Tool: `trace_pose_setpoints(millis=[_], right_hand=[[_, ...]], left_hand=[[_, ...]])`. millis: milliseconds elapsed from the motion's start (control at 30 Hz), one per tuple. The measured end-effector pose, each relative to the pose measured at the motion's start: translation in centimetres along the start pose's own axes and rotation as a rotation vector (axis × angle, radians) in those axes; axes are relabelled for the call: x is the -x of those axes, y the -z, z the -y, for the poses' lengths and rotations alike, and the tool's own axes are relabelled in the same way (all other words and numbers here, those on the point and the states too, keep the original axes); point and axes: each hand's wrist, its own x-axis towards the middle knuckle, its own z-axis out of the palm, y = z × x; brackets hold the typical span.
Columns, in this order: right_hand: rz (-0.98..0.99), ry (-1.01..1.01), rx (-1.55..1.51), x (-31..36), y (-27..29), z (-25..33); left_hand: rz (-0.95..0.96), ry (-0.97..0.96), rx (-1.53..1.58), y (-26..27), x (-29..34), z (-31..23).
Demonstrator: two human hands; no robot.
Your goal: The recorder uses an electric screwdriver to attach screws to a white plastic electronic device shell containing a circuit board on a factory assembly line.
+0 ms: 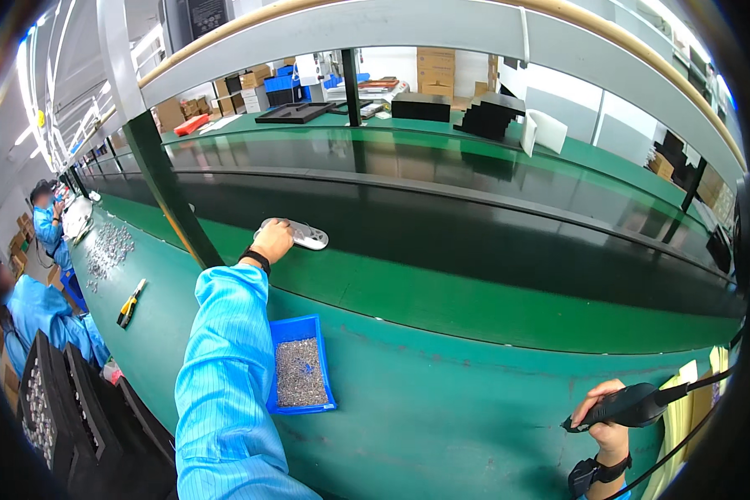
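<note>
While a black corded handheld tool (632,405) is gripped by the curled right hand (611,434), a white round-ended oblong piece (310,237) (running left-right) is clasped by the nearer left hand (273,240) beside the black conveyor belt (442,232).

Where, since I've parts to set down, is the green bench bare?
Widest: between the blue bin and the corded black tool in the right hand. Smaller: between the left sleeve and the yellow-black tool. Crowded: far left, strewn with grey pieces.
</note>
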Motion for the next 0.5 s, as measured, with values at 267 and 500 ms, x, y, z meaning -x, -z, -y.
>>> trace_pose_setpoints(millis=[267,500], right_hand=[[-0.003,-0.024,-0.067,0.2,0.0,0.2],[-0.111,0.067,-0.035,1.6,-0.8,1.4]], left_hand=[[-0.232,-0.136,0.24,7.8,0.2,-0.2],[-0.494,-0.349,0.479,28.1,4.5,-3.9]])
